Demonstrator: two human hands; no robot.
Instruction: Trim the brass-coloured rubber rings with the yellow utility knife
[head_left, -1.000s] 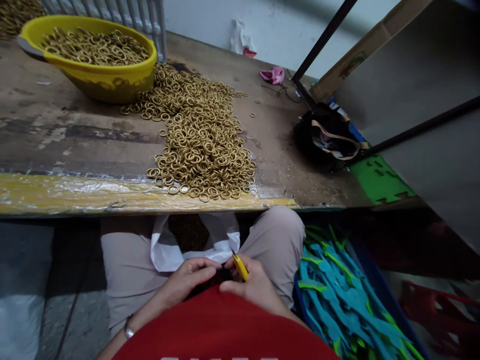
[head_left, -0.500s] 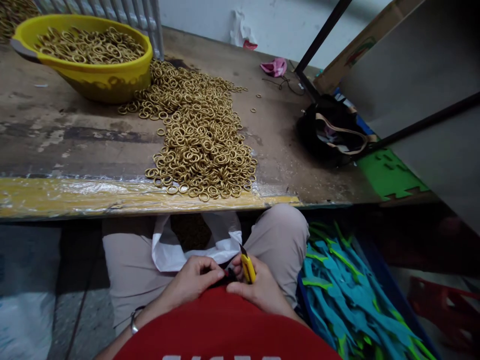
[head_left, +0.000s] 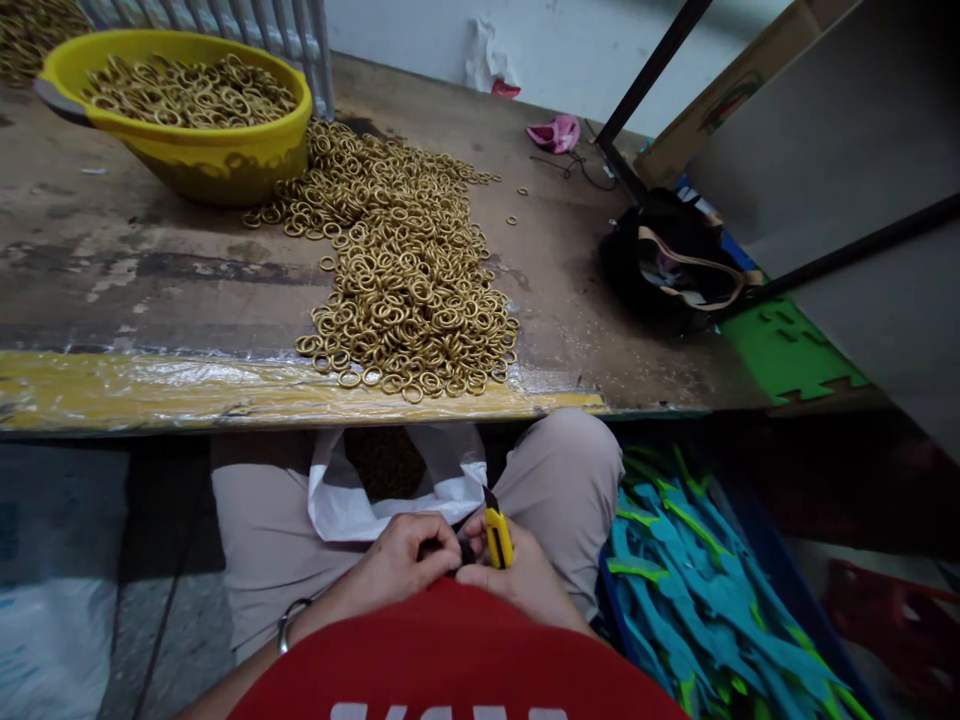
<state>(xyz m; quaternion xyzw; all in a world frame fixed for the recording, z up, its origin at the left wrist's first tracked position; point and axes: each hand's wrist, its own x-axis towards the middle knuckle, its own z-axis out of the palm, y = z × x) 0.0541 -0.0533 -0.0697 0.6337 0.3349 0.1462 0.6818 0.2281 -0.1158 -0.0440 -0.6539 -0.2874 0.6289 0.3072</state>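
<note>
Brown and worn, the workbench point(head_left: 225, 275) is stretching away beyond the grip, its near edge shining with yellow wrapping. Straight ahead of the hands, brass-coloured rings point(head_left: 420, 270) are lying in a heap, and farther off to the left a yellow basin point(head_left: 225, 170) is holding more of them. Closer in, just ahead of the left hand point(head_left: 412, 555), a white bag point(head_left: 341, 510) is gaping between the knees. To the right of the grip, teal strips point(head_left: 697, 580) are filling a low bin.

The right hand point(head_left: 517, 570) is keeping its fingers wrapped around a yellow utility knife point(head_left: 499, 540), whose dark blade is pointing forward. A small dark piece point(head_left: 466, 551) is sitting between the two hands, at their fingertips. The left thumb and forefinger are meeting beside it; whether they are pinching it, I cannot tell.

Compared with a second ago, the knife is standing more upright and showing more blade, and the left fingers are curling in tighter, nearer the right hand. Meanwhile the heap is keeping its shape.
</note>
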